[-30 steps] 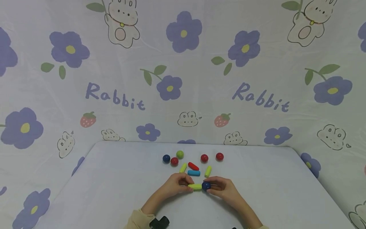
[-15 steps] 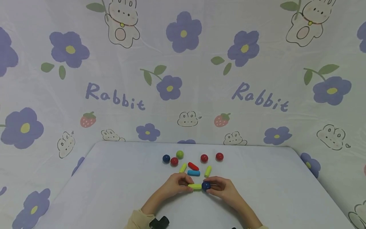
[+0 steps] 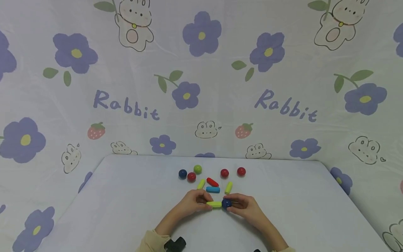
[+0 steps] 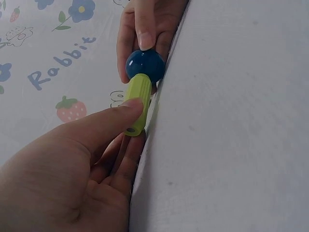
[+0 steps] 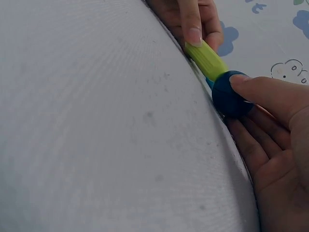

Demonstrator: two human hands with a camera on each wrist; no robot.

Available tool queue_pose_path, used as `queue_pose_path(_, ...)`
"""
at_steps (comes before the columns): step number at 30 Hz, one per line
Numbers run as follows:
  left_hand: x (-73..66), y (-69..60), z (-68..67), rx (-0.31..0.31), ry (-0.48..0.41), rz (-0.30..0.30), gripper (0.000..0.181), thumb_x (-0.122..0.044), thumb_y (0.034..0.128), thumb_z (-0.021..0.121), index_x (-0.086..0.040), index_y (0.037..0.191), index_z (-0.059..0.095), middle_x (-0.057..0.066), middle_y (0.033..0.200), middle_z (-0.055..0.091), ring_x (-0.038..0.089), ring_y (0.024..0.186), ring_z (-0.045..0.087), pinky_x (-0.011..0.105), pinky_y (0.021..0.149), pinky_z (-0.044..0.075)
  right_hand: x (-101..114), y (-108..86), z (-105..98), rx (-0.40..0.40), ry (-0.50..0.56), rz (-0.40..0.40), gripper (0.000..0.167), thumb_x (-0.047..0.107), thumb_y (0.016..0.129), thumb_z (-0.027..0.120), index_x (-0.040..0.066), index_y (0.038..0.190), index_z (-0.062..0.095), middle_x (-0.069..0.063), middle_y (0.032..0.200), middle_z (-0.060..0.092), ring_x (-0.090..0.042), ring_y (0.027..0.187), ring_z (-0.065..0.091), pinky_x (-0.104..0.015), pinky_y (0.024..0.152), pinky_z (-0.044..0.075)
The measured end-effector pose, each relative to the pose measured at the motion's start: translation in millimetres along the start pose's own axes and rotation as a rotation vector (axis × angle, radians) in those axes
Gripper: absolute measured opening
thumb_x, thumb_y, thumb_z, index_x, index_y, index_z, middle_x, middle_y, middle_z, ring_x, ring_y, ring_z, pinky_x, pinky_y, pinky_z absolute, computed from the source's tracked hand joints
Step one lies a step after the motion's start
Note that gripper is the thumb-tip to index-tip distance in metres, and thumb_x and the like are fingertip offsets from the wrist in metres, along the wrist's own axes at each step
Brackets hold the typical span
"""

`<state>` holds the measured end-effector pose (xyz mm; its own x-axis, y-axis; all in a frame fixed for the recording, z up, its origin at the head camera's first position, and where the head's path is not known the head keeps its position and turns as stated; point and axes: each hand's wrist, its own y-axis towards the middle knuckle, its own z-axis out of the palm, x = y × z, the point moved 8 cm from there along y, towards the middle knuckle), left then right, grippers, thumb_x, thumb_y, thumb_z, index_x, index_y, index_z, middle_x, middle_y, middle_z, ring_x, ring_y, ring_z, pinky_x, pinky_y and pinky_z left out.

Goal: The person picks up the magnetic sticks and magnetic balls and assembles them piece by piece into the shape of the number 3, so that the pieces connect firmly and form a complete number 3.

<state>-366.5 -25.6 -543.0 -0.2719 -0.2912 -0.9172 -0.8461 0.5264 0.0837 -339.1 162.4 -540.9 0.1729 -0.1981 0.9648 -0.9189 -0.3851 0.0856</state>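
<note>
My left hand (image 3: 192,204) pinches a yellow-green ribbed rod (image 4: 138,99) between thumb and fingers, low over the white table. A dark blue ball (image 5: 231,94) is held by my right hand (image 3: 247,206), its thumb pressing on the ball. In both wrist views the rod's far end meets the ball, the two in one line. Whether the rod goes into the ball cannot be told. The rod's outer end, with a small dark hole, shows in the left wrist view.
Beyond the hands lie a blue rod (image 3: 213,189), a red rod (image 3: 212,182) and two yellow-green rods (image 3: 228,188). Farther back are a dark blue ball (image 3: 182,174), a green ball (image 3: 197,169) and several red balls (image 3: 224,173). A patterned cloth (image 3: 220,70) hangs behind the table.
Both hands keep their hold on the rod and ball, with no clear movement between them. The whole head view has shifted very slightly.
</note>
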Motion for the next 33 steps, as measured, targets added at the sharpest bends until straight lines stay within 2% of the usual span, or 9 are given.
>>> queue_pose_path(6,-0.2,0.0,-1.3,-0.001,-0.003,0.002,0.02,-0.01,0.0807,0.078,-0.012,0.099,0.07,0.004,0.105,0.07,0.007,0.093,0.063,0.018,0.086,0.053,-3,2.0,-1,-0.016,-0.026,0.015,0.04,0.017,0.086,0.074,0.011,0.125,0.064,-0.012,0.129,0.064,-0.009,0.115,0.064,-0.022,0.095,0.051)
queue_pose_path(13,1.4,1.0,-3.0,-0.001,0.006,-0.019,0.022,-0.013,0.0812,0.078,-0.014,0.102,0.07,0.002,0.104,0.07,0.009,0.095,0.063,0.017,0.086,0.052,-2,2.1,-1,-0.015,-0.025,0.013,0.041,0.018,0.086,0.075,0.009,0.124,0.064,-0.014,0.129,0.064,-0.009,0.114,0.065,-0.022,0.094,0.052)
queue_pose_path(21,0.1,2.1,-3.7,0.001,-0.023,0.009,0.026,-0.018,0.0849,0.076,-0.014,0.11,0.069,0.004,0.11,0.07,0.006,0.096,0.064,0.016,0.085,0.052,-1,2.1,0,-0.008,-0.014,0.003,0.042,0.017,0.086,0.074,0.004,0.125,0.062,-0.019,0.129,0.063,-0.012,0.114,0.066,-0.022,0.094,0.052)
queue_pose_path(26,-5.2,1.6,-9.4,-0.064,-0.022,0.059,0.033,-0.019,0.0878,0.072,-0.012,0.119,0.065,0.008,0.112,0.071,0.007,0.097,0.066,0.017,0.085,0.053,-1,2.0,0,0.006,0.002,0.004,0.042,0.016,0.087,0.073,0.002,0.125,0.061,-0.021,0.129,0.062,-0.013,0.115,0.066,-0.022,0.094,0.052)
queue_pose_path(33,-17.3,-0.4,-25.7,-0.214,-0.031,0.12,0.04,-0.02,0.0883,0.072,-0.013,0.127,0.062,0.01,0.115,0.07,0.02,0.105,0.066,0.02,0.089,0.054,1,3.1,-3,0.005,0.01,0.013,0.043,0.016,0.086,0.074,0.003,0.125,0.062,-0.02,0.13,0.062,-0.014,0.115,0.066,-0.021,0.095,0.052)
